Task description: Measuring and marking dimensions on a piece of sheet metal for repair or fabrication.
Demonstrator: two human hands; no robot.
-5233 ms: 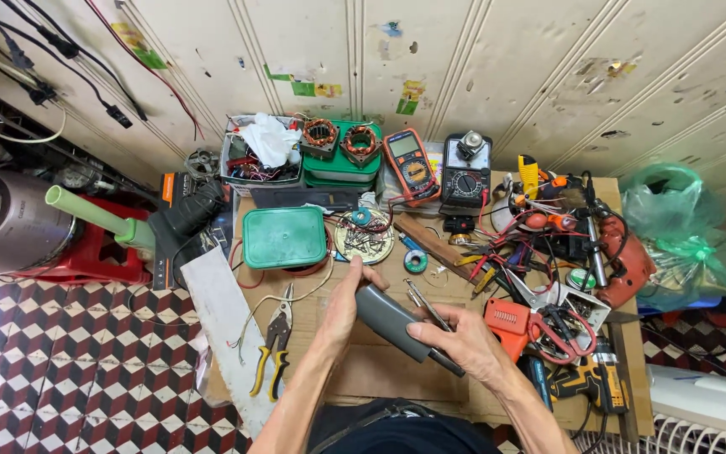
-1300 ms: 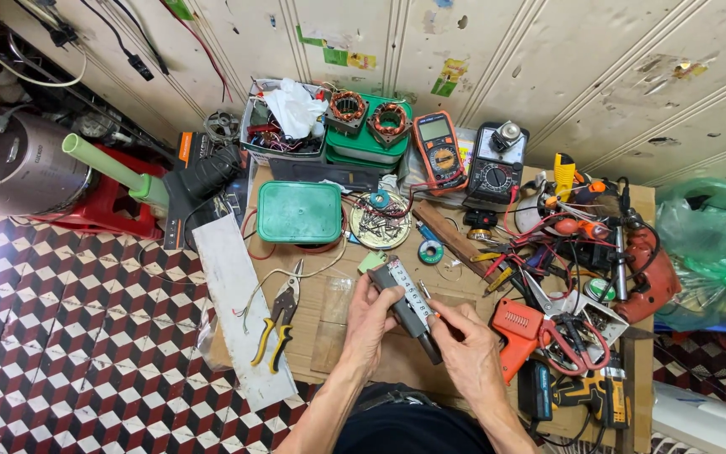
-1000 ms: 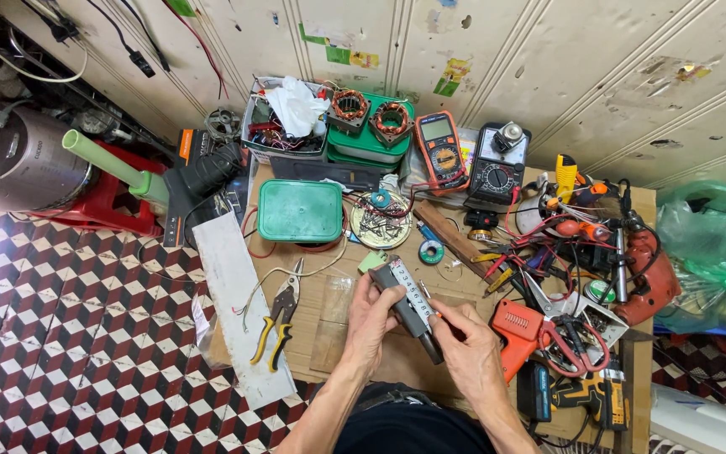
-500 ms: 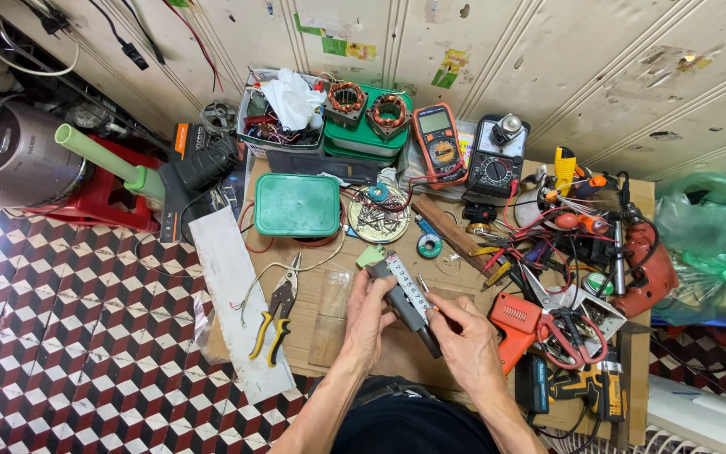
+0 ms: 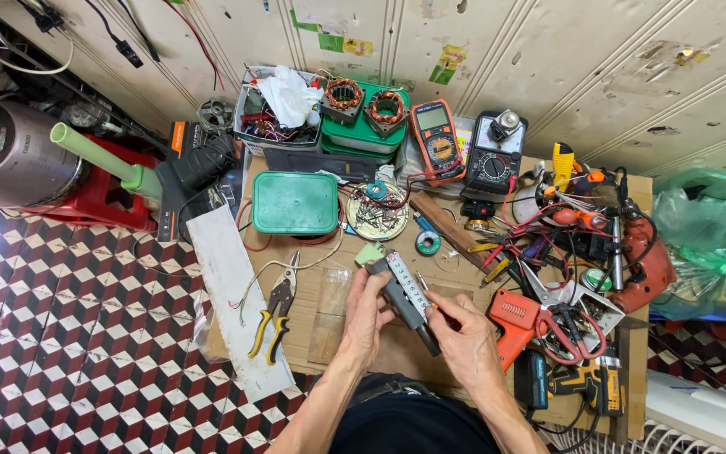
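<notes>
A long dark remote control (image 5: 405, 294) with a pale row of buttons is held above a low wooden table (image 5: 329, 345). My left hand (image 5: 366, 313) grips its left side, fingers wrapped under it. My right hand (image 5: 462, 335) pinches a thin small tool (image 5: 424, 286) whose tip touches the remote's right edge. The remote's lower end is hidden between my hands.
Yellow-handled pliers (image 5: 272, 308) lie left of my hands. A green lidded box (image 5: 295, 203), two multimeters (image 5: 435, 147), motor windings (image 5: 344, 94), an orange glue gun (image 5: 518, 317), a red drill (image 5: 642, 261) and tangled wires crowd the table. A white board (image 5: 233, 286) leans at the left edge. Tiled floor lies to the left.
Over the five seconds the remote turned from lying flat in both hands to standing on edge. My right hand now brings the thin tool against its side. The view shifted slightly.
</notes>
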